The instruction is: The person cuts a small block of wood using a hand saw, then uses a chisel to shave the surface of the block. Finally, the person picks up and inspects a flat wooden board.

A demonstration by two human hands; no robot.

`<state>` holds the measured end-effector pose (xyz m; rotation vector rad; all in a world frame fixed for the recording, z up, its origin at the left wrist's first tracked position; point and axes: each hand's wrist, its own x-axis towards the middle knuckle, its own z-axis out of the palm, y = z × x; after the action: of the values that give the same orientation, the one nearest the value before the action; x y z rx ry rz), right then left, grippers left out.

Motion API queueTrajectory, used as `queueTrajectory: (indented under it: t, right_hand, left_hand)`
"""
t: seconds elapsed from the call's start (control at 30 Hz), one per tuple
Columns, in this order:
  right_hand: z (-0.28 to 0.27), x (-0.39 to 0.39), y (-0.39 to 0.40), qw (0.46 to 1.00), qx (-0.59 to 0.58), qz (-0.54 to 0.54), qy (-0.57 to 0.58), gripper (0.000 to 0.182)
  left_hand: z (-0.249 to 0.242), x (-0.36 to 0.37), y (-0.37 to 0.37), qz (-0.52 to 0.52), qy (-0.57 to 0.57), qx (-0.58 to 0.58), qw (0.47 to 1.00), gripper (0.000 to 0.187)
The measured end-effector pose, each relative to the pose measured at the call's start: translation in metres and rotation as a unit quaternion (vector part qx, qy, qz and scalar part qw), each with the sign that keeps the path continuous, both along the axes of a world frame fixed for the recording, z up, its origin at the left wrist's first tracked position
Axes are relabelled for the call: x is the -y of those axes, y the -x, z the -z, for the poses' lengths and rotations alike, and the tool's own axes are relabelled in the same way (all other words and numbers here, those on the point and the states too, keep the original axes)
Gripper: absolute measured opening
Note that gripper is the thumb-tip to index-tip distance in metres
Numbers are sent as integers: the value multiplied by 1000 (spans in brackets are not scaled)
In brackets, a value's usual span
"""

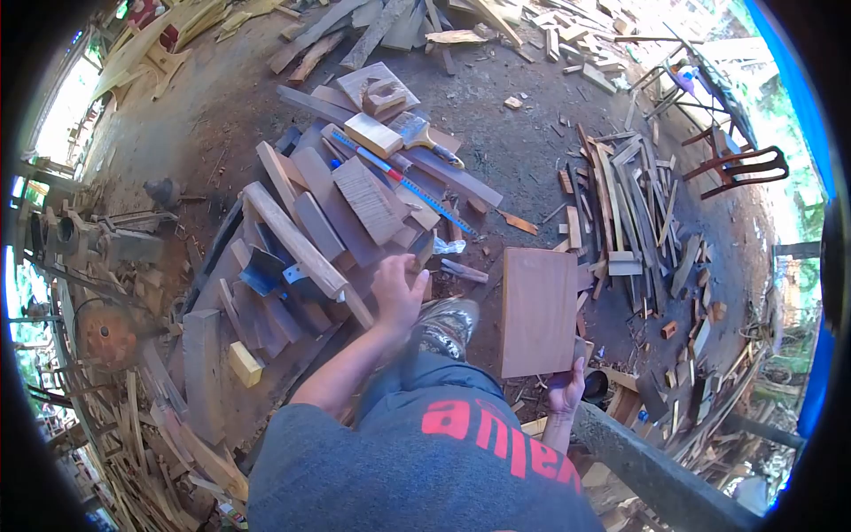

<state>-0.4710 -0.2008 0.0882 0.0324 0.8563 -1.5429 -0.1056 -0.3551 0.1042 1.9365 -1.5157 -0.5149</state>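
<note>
My right hand [566, 390] grips a flat reddish-brown wooden board [539, 312] by its lower right corner. The board stands tilted, its broad face towards me. A small dark piece shows beside my thumb; I cannot make out what it is. My left hand [397, 291] hovers by the front edge of a heap of cut wood, fingers loosely bent and thumb apart, with nothing visible in it. On the heap lie a ridged wooden block [368, 200], a blue and red ruler-like strip [408, 183], a pale block [373, 134] and a paintbrush [417, 131].
A long wooden bar [297, 241] slants across the heap. Thin wood strips [620, 208] are piled on the right. A dark wooden chair [736, 164] stands far right. A thick grey beam [665, 470] runs beside my right arm. Offcuts litter the dirt floor [496, 97].
</note>
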Motion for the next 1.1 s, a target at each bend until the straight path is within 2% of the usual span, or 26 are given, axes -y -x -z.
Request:
queueTrajectory:
  t: [0.1,0.13,0.17,0.23,0.27,0.3,0.37,0.4,0.43,0.53,0.57,0.63,0.67,0.7,0.77,0.9,0.97,1.0,1.03,1.07,1.1]
  right_hand:
    - [15,3,22,999,32,32,-23,43]
    - [19,11,30,996,35,61,-50,42]
    - [22,17,39,996,37,58,-48,42]
    - [24,30,56,1000,19,12,-16,41]
    - [6,49,53,1000,-11,3,-16,41]
    - [13,60,64,1000,-8,-3,-15,41]
    - [27,90,90,1000,-4,-10,13,45]
    - [25,113,96,1000,-24,-2,-12,41]
    - [24,137,104,1000,-24,-16,-9,41]
    - [6,208,117,992,-82,-85,-51,42]
    - [2,227,125,990,-85,-97,-58,42]
    - [-11,277,135,963,-167,-209,-25,34]
    - [-20,299,140,956,-175,-231,-39,28]
    - [-23,320,147,953,-177,-241,-36,28]
    - [-27,357,157,929,-204,-309,-21,30]
    - [-44,430,152,905,-174,-388,-25,39]
    - [-38,466,153,891,-181,-416,-26,40]
    - [-36,488,155,880,-127,-456,-37,38]
    - [-35,509,156,865,-72,-493,-49,36]
    - [-40,531,152,837,-127,-529,-60,34]
    - [-27,555,156,828,-129,-543,-55,34]
  left_hand:
    - [7,5,21,87,-16,-44,995,33]
    - [10,9,36,97,-78,-156,980,34]
    - [15,16,53,103,-137,-266,948,35]
    - [37,35,91,158,-197,-377,891,40]
    - [50,42,116,163,-217,-435,859,44]
    - [59,52,140,166,-234,-491,823,49]
    - [25,87,174,104,-403,-496,762,56]
    - [20,104,188,128,-417,-505,745,59]
    - [23,121,202,118,-408,-510,748,59]
    - [44,159,246,-3,-279,-652,705,48]
    - [56,168,257,-15,-276,-657,701,48]
    - [62,200,274,-134,-238,-666,694,43]
    - [65,214,278,-160,-232,-694,663,41]
    - [69,224,283,-167,-224,-697,660,41]
    - [73,239,289,-195,-191,-646,713,42]
    - [53,278,289,-267,-68,-637,720,42]
    - [58,295,282,-253,-38,-566,784,45]
    - [48,306,278,-252,-31,-533,807,46]
    - [39,318,275,-264,-21,-535,802,46]
    - [31,332,273,-243,4,-529,813,47]
    - [26,349,271,-222,30,-521,824,48]
